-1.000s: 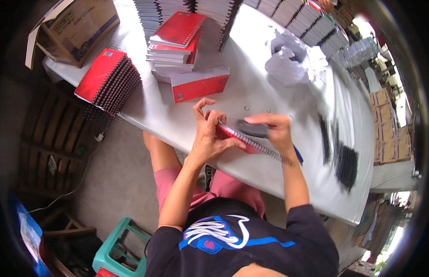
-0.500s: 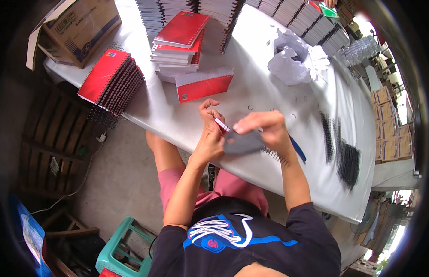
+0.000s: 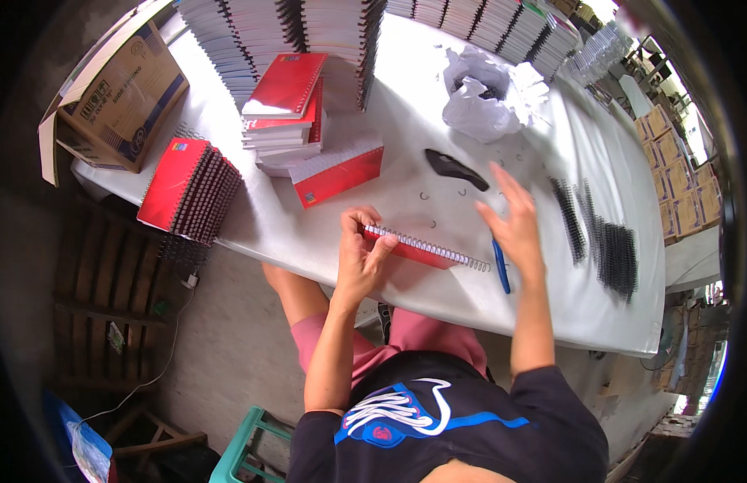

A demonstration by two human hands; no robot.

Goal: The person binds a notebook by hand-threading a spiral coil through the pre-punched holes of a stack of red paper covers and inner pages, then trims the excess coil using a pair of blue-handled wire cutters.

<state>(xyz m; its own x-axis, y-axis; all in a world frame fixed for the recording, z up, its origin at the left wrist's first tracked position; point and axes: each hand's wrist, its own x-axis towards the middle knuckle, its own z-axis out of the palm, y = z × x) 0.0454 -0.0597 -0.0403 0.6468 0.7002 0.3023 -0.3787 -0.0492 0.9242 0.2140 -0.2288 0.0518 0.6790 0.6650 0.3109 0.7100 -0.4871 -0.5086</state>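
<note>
Red and spiral-bound, the notebook is pinched at one end by the left hand, thumb pressed on it and fingers curled. Its coiled spine faces up, its long axis running from that hand rightward and slightly toward the body; a free tail of coil juts past the pages toward the right hand's side. That right hand is empty and spread wide, thumb apart from the fingers, with a blue tool just beside its near-left edge. Left of its fingertips lies a black object; dark coils lie to its right. Farther beyond it, a white plastic bag gapes around dark contents too shadowed to identify. Beyond the left hand rise stacked notebooks; well to its left, a cardboard box has open flaps, its inside hidden.
</note>
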